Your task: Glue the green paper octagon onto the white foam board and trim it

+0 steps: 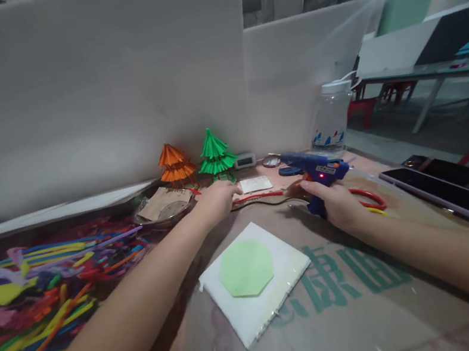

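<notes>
My right hand (335,201) is wrapped round the handle of a blue hot glue gun (312,166), whose small red light is lit. Its nozzle end points left and away. Reaching forward, my left hand (221,198) is at the foot of a green paper tree (215,157); its fingertips are mostly hidden, so I cannot tell whether it touches the tree. Between my arms lies a white square board (243,325) with a light green paper octagon (246,268) on top. An orange paper tree (174,165) stands left of the green one.
Many coloured pipe cleaners (56,297) lie at the left. A bowl with cardboard (164,203) sits beside my left forearm. Behind the glue gun stands a clear bottle (328,119). A phone (446,192) lies at the right. A white panel (88,92) borders the table's back.
</notes>
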### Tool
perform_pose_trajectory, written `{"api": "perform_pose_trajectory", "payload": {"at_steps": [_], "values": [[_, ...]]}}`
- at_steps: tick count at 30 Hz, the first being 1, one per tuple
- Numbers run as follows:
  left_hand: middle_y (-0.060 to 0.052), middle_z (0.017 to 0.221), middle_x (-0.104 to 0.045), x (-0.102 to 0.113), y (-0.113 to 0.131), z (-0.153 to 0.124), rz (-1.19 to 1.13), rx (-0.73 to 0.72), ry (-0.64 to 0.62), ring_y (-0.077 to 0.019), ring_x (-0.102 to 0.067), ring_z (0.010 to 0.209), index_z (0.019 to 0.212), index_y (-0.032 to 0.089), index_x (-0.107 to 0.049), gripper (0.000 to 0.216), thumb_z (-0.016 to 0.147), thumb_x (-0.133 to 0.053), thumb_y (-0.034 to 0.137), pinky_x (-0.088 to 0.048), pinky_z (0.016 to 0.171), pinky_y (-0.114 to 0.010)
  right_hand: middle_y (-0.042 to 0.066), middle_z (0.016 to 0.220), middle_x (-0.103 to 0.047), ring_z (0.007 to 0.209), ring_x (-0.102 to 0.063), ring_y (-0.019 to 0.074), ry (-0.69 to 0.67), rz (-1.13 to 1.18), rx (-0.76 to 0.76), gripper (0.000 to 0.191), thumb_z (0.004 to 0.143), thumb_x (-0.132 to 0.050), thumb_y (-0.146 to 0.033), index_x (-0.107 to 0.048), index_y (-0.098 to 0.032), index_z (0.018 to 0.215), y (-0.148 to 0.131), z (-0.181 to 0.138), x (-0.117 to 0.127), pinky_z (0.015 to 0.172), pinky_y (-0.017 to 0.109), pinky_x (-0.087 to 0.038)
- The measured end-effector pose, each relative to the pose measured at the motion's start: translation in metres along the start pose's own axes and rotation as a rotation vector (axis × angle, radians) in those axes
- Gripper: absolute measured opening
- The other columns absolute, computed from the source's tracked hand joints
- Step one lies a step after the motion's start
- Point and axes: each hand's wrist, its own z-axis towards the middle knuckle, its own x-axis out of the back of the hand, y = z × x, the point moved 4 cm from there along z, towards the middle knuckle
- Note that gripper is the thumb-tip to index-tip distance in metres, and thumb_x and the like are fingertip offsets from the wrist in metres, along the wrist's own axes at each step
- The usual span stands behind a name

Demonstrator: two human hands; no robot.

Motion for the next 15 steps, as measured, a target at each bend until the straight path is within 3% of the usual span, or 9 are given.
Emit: {"api": "perform_pose_trajectory", "payload": {"at_steps": [2,5,8,15], "values": [[-0.013,0.128,-0.073,-0.018,-0.004,0.022,0.014,-0.043,-0.04,-0.0247,-0.068,0.118,0.116,0.02,-0.079,0.033,0.094,-0.055,0.012,-0.052,0.103,-0.035,0.007,0.089,-0.08,0.097,-0.076,0.0286,0.061,0.132,-0.043,0.029,0.084,-0.066,-0.05,-0.076,-0.023,0.079,0.013,0.003,0.001,0.1,0.045,-0.056],[-0.009,0.136,-0.07,-0.034,-0.003,0.04,0.024,-0.112,-0.112,-0.024,-0.067,0.121,0.12,0.028,-0.078,0.038,0.091,-0.06,0.012,-0.051,0.103,-0.033,0.007,0.087,-0.079,0.091,-0.075,0.027,0.047,0.109,-0.062,0.028,0.084,-0.069,-0.049,-0.076,-0.023,0.077,0.02,0.0,0.0,0.095,0.042,-0.057],[-0.005,0.126,-0.075,-0.039,-0.001,0.047,0.023,-0.143,-0.159,-0.0213,-0.07,0.113,0.117,0.032,-0.079,0.04,0.089,-0.06,0.01,-0.052,0.097,-0.028,0.007,0.083,-0.079,0.086,-0.073,0.0262,-0.003,0.075,-0.071,0.03,0.08,-0.071,-0.05,-0.075,-0.021,0.075,0.015,-0.003,-0.004,0.09,0.041,-0.057],[-0.008,0.114,-0.078,-0.04,-0.003,0.049,0.034,-0.098,-0.135,-0.022,-0.072,0.108,0.111,0.022,-0.079,0.032,0.094,-0.052,0.016,-0.051,0.091,-0.026,0.006,0.078,-0.076,0.081,-0.069,0.0241,-0.026,0.069,-0.071,0.029,0.08,-0.07,-0.049,-0.071,-0.022,0.072,0.009,-0.001,-0.007,0.082,0.037,-0.054]]}}
